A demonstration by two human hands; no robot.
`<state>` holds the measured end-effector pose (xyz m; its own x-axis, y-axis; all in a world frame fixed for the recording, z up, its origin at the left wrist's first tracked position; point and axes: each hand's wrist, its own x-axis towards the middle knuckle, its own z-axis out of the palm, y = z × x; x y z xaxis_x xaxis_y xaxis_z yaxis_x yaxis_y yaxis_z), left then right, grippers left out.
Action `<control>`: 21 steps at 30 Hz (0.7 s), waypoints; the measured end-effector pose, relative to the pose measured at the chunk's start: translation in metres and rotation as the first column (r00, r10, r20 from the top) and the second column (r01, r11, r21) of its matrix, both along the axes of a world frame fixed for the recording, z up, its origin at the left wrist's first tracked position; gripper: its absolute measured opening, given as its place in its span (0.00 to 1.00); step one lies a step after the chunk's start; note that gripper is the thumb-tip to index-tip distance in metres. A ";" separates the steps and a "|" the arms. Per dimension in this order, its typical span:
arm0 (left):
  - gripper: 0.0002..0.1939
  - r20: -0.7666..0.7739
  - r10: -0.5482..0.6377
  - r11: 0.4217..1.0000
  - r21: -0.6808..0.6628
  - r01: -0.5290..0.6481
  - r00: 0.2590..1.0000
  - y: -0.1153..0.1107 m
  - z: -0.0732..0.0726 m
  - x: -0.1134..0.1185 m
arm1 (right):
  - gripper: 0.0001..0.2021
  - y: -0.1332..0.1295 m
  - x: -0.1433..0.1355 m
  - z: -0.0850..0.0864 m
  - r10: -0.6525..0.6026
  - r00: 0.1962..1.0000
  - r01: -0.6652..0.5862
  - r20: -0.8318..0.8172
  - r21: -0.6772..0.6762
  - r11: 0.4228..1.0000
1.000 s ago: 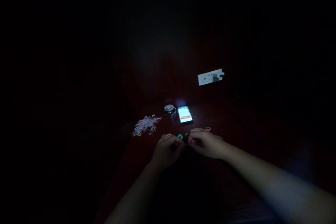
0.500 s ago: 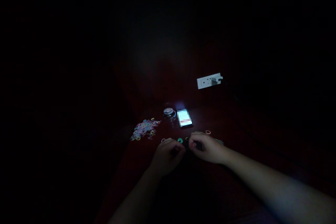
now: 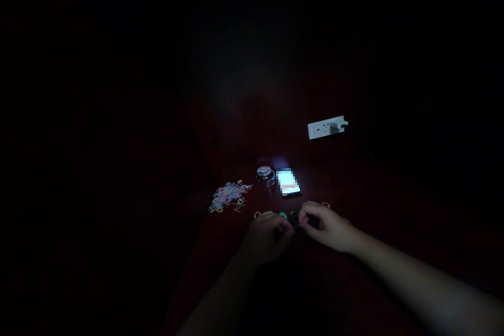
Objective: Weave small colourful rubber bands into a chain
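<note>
My left hand (image 3: 264, 239) and my right hand (image 3: 328, 228) face each other over the dark table, thumbs and fingertips pinched. A thin, pale elastic band (image 3: 297, 226) runs between the two pinches like a short line; its ends are hidden in my fingers. Just beyond my hands lie a pale ring-shaped band (image 3: 257, 214), a green band (image 3: 283, 215) and a yellowish band (image 3: 293, 214). Past my right hand is a pinkish band (image 3: 325, 205). A loose heap of small coloured elastic bands (image 3: 228, 197) spreads to the left.
A lit phone (image 3: 289, 182) lies behind my hands, its screen blurred out. Beside it stands a small clear jar (image 3: 266, 175) with a pale lid. On the wall is a white socket plate (image 3: 321, 128) with a plug (image 3: 338, 125) in it. Surroundings are very dark.
The whole view has shifted, so everything appears further right and slightly lower. Between my fingertips, the gap looks a little wider and the thin band shows more clearly.
</note>
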<state>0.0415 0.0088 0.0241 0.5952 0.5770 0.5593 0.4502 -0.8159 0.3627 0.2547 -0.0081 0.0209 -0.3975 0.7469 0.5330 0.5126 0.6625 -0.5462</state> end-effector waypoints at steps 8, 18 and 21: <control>0.03 0.021 0.006 0.998 0.070 -0.008 1.000 0.015 0.006 -0.003 | 0.03 0.003 0.003 -0.003 -0.039 0.999 0.039 -0.011 -0.023 0.999; 0.02 0.077 0.002 1.000 -0.020 -0.001 0.997 0.016 -0.008 -0.001 | 0.06 0.000 0.003 -0.004 -0.025 1.000 0.025 0.011 -0.038 0.999; 0.02 0.098 -0.005 1.000 -0.008 0.005 0.995 0.017 -0.008 0.006 | 0.06 -0.002 0.000 -0.002 -0.008 1.000 0.008 0.013 -0.002 1.000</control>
<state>0.0472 0.0257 0.0161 0.5406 0.5791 0.6102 0.4081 -0.8148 0.4117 0.2546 -0.0102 0.0190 -0.3983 0.7512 0.5264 0.5253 0.6573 -0.5405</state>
